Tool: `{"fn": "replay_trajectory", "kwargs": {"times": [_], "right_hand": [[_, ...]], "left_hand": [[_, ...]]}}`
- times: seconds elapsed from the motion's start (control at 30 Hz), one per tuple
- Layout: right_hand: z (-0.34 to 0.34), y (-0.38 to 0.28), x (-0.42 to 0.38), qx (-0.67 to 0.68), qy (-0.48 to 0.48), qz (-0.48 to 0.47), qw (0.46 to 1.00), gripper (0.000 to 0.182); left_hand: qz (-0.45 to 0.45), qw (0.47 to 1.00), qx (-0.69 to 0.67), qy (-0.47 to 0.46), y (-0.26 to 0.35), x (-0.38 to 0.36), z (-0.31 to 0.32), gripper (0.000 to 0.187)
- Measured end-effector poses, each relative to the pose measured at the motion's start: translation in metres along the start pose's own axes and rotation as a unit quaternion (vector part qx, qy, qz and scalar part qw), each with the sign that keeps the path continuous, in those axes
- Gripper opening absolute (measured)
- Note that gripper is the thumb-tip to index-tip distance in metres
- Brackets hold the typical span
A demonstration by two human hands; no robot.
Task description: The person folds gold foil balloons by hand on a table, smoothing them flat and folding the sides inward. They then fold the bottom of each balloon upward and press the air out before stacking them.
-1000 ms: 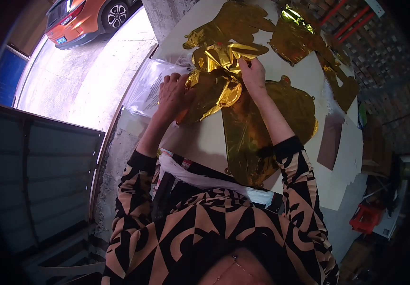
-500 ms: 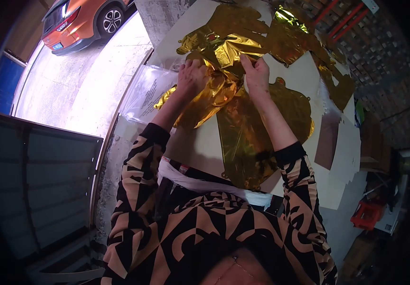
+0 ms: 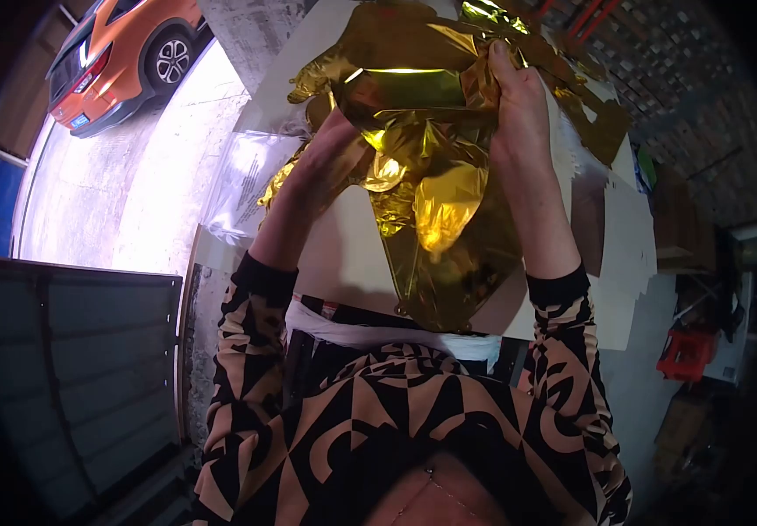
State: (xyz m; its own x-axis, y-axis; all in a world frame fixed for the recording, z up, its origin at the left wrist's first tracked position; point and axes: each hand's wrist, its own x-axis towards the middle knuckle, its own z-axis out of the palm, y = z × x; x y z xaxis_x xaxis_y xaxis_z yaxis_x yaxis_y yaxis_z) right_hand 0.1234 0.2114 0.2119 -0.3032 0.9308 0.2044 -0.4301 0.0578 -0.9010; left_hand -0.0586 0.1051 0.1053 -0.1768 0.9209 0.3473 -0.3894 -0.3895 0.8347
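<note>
A deflated gold foil balloon [image 3: 418,90] is stretched between my two hands above the table, its crumpled lower folds hanging toward me. My right hand [image 3: 520,101] pinches its right side, thumb pointing up. At its left side is my left hand [image 3: 341,140], closed on the foil, with the fingertips hidden behind it. Under and beyond the held piece, more flat gold foil balloons [image 3: 378,31] lie spread over the pale table [image 3: 334,263]. One long piece [image 3: 448,294] reaches to the near edge.
A clear plastic bag [image 3: 242,180] with printing lies at the table's left edge. Brown cardboard [image 3: 587,219] is on the right side. Further right, a red plastic stool or crate [image 3: 685,353] stands low. An orange car [image 3: 124,61] is parked outside at upper left.
Both hands have moved up and apart, the right one further right. The gold foil between them is lifted and pulled wide. The camera view has shifted slightly.
</note>
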Motion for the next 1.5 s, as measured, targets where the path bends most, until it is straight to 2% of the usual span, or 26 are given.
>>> {"fn": "replay_trajectory", "kwargs": {"times": [0.03, 0.13, 0.17, 0.2, 0.23, 0.27, 0.3, 0.33, 0.37, 0.4, 0.43, 0.47, 0.5, 0.53, 0.57, 0.63, 0.73, 0.83, 0.87, 0.97, 1.03, 1.1, 1.23, 1.37, 1.43, 1.5], "right_hand": [[0.003, -0.008, -0.007, 0.024, 0.015, 0.01, 1.0, 0.026], [-0.029, -0.001, 0.012, 0.011, 0.031, -0.015, 0.999, 0.026], [-0.035, -0.004, 0.014, 0.025, 0.029, -0.015, 0.999, 0.026], [-0.035, -0.001, 0.018, 0.045, 0.077, -0.054, 0.995, 0.026], [-0.041, -0.004, 0.015, 0.037, 0.031, -0.052, 0.997, 0.026], [-0.048, -0.009, 0.013, 0.029, -0.015, -0.049, 0.998, 0.026], [-0.054, -0.011, 0.01, 0.021, -0.062, -0.046, 0.997, 0.025], [-0.067, 0.001, 0.019, 0.053, -0.016, -0.068, 0.996, 0.018], [-0.086, 0.015, 0.032, 0.043, 0.033, -0.067, 0.996, 0.015], [-0.108, 0.029, 0.047, 0.034, 0.08, -0.065, 0.994, 0.013], [-0.12, 0.037, 0.053, 0.024, 0.129, -0.062, 0.989, 0.01], [-0.113, 0.03, 0.039, 0.037, 0.137, -0.049, 0.989, 0.01], [-0.108, 0.026, 0.02, 0.05, 0.144, -0.037, 0.988, 0.009], [-0.102, 0.021, 0.008, 0.062, 0.151, -0.024, 0.986, 0.009], [-0.108, 0.025, 0.008, 0.056, 0.155, -0.005, 0.986, 0.009], [-0.141, 0.035, 0.009, 0.042, 0.165, 0.032, 0.985, 0.01], [-0.199, 0.059, 0.025, 0.013, 0.194, 0.064, 0.979, 0.013], [-0.227, 0.069, 0.036, -0.004, 0.228, 0.068, 0.971, 0.016], [-0.24, 0.074, 0.043, -0.01, 0.219, 0.072, 0.973, 0.018], [-0.259, 0.075, 0.049, -0.039, 0.167, 0.113, 0.979, 0.022], [-0.266, 0.071, 0.055, -0.094, 0.17, 0.128, 0.973, 0.022], [-0.272, 0.073, 0.056, -0.08, 0.159, 0.121, 0.977, 0.02], [-0.288, 0.078, 0.06, -0.089, 0.141, 0.117, 0.979, 0.016], [-0.287, 0.075, 0.056, -0.296, 0.093, 0.104, 0.945, 0.017], [-0.292, 0.073, 0.058, -0.403, 0.03, 0.124, 0.906, 0.021], [-0.295, 0.076, 0.062, -0.495, 0.046, 0.111, 0.86, 0.03]], "left_hand": [[-0.011, 0.999, 0.026, -0.015, 0.0, 0.001, 0.004, 0.048], [-0.084, 0.967, -0.223, -0.095, 0.002, -0.004, 0.026, 0.078], [-0.092, 0.937, -0.315, -0.119, -0.004, -0.007, 0.035, 0.093], [-0.105, 0.897, -0.406, -0.141, -0.01, -0.01, 0.044, 0.107], [-0.123, 0.849, -0.488, -0.162, -0.016, -0.013, 0.053, 0.122], [-0.129, 0.817, -0.525, -0.2, -0.026, -0.022, 0.059, 0.118], [-0.131, 0.859, -0.463, -0.174, -0.033, -0.035, 0.066, 0.108], [-0.137, 0.895, -0.397, -0.15, -0.038, -0.049, 0.074, 0.098], [-0.132, 0.966, -0.215, -0.057, -0.037, -0.068, 0.086, 0.082], [-0.178, 0.977, -0.113, -0.033, -0.033, -0.083, 0.1, 0.063], [-0.239, 0.967, -0.083, -0.015, -0.04, -0.09, 0.103, 0.049], [-0.301, 0.952, -0.055, 0.002, -0.047, -0.096, 0.107, 0.035], [-0.376, 0.921, -0.1, 0.014, -0.062, -0.102, 0.104, 0.025], [-0.366, 0.924, -0.104, 0.049, -0.066, -0.111, 0.118, 0.017], [-0.392, 0.919, -0.034, 0.038, -0.056, -0.12, 0.119, 0.014], [-0.37, 0.928, 0.036, -0.031, -0.068, -0.138, 0.104, 0.018], [-0.292, 0.953, 0.048, 0.066, -0.078, -0.155, 0.109, 0.023], [-0.265, 0.958, 0.097, 0.058, -0.088, -0.168, 0.098, 0.025], [-0.313, 0.942, 0.102, 0.06, -0.087, -0.172, 0.095, 0.023], [-0.276, 0.947, 0.155, 0.059, -0.095, -0.173, 0.097, 0.02], [-0.311, 0.934, 0.162, 0.069, -0.083, -0.169, 0.099, 0.02], [-0.336, 0.925, 0.159, 0.072, -0.069, -0.16, 0.105, 0.02], [-0.279, 0.93, 0.232, 0.066, -0.085, -0.163, 0.091, 0.024], [-0.319, 0.92, 0.213, 0.08, -0.07, -0.158, 0.094, 0.028], [-0.327, 0.917, 0.211, 0.084, -0.07, -0.156, 0.093, 0.029], [-0.315, 0.918, 0.227, 0.084, -0.074, -0.158, 0.093, 0.03]]}}
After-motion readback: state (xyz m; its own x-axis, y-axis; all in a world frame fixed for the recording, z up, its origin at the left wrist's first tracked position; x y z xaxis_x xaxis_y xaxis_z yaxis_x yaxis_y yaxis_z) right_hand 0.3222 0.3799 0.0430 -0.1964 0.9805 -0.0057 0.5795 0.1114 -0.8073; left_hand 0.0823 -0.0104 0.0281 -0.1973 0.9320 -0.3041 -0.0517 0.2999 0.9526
